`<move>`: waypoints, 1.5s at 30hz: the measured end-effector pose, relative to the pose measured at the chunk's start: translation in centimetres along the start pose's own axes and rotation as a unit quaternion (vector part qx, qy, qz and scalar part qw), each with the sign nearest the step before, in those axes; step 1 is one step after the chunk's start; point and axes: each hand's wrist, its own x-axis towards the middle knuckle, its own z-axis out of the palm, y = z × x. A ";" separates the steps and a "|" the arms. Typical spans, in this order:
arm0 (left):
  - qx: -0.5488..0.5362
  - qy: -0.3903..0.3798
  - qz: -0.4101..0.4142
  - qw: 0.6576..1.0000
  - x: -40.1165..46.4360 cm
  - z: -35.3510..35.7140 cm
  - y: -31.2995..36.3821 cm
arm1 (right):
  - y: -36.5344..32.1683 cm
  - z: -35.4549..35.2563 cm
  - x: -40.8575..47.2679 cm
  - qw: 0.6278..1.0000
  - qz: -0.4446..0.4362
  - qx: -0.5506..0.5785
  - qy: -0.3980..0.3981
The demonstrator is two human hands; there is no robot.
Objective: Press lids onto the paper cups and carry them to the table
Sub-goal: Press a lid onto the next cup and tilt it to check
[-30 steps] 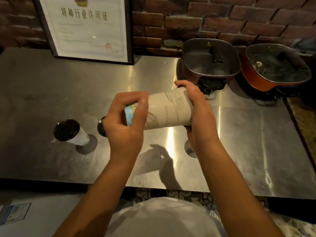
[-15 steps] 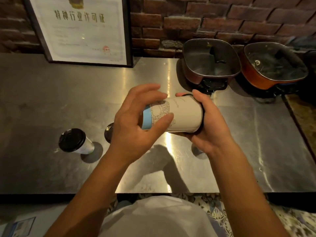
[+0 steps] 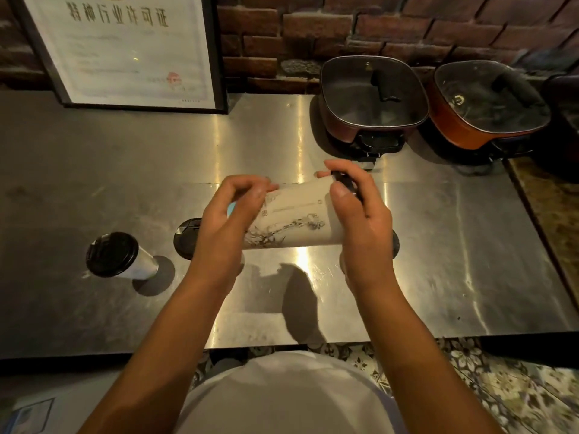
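Above the steel bench (image 3: 438, 245), a paper cup (image 3: 294, 219) lies sideways between both hands. Left hand (image 3: 228, 220) closes its grip round the blue-banded base; right hand (image 3: 360, 214) clasps the black lid (image 3: 344, 183) at the mouth. Another lidded cup (image 3: 120, 256) stands to the left, a loose lid (image 3: 186, 236) beside it.

A café or eatery: steel counter (image 3: 94, 158), framed licence (image 3: 125, 48), electric pots (image 3: 372, 98).

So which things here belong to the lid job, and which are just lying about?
Job: cup in hands, its black lid, left hand, right hand, lidded cup, loose lid.
Lying about: two pots, framed certificate.
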 end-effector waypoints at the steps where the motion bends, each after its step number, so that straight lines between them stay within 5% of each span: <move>1: 0.018 -0.030 0.083 0.996 -0.2 0.0 -0.1 | -0.2 -0.2 0.1 0.998 0.040 0.047 0.015; 3: 0.082 -0.082 0.223 0.968 -0.4 0.1 -0.3 | -0.6 -0.3 0.4 0.985 0.122 0.116 0.038; 6: 0.129 -0.029 0.228 0.965 -0.6 0.5 -0.4 | -0.7 -0.4 0.3 0.978 0.179 0.098 0.034; 9: 0.006 0.027 0.061 0.998 -0.1 0.6 0.0 | -0.8 -0.2 -0.7 1.000 -0.009 0.017 0.018; 11: -0.109 0.015 -0.074 0.991 0.2 0.5 0.5 | -0.7 -0.1 -1.3 0.973 -0.210 -0.091 -0.023; 13: -0.158 0.018 -0.147 0.976 0.2 0.4 0.7 | -0.7 0.1 -1.3 0.948 -0.277 -0.145 -0.054; 15: -0.166 0.035 -0.155 0.973 0.1 0.4 0.6 | -0.7 -0.1 -0.9 0.959 -0.235 -0.137 -0.077; 20: -0.119 0.085 -0.083 0.986 -0.3 0.5 0.1 | -0.7 -1.5 0.2 0.994 0.055 0.035 -0.088; 24: 0.174 0.060 0.007 0.983 -0.4 0.7 0.6 | -0.5 -3.0 0.3 0.996 0.003 -0.061 -0.062; 30: 0.252 -0.106 0.109 0.956 -0.9 1.3 0.7 | 0.1 -2.6 0.3 0.992 -0.011 -0.095 -0.082; 33: 0.231 -0.075 0.144 0.959 -0.9 2.4 0.1 | 0.2 -2.6 0.2 0.994 0.052 0.014 -0.093; 38: 0.151 -0.032 0.079 0.985 -1.0 3.6 -1.4 | 0.6 -2.9 0.0 0.993 0.093 0.040 -0.053; 45: 0.223 -0.107 -0.058 0.967 1.0 2.4 -6.6 | 6.8 -3.9 0.6 0.995 0.099 -0.028 -0.012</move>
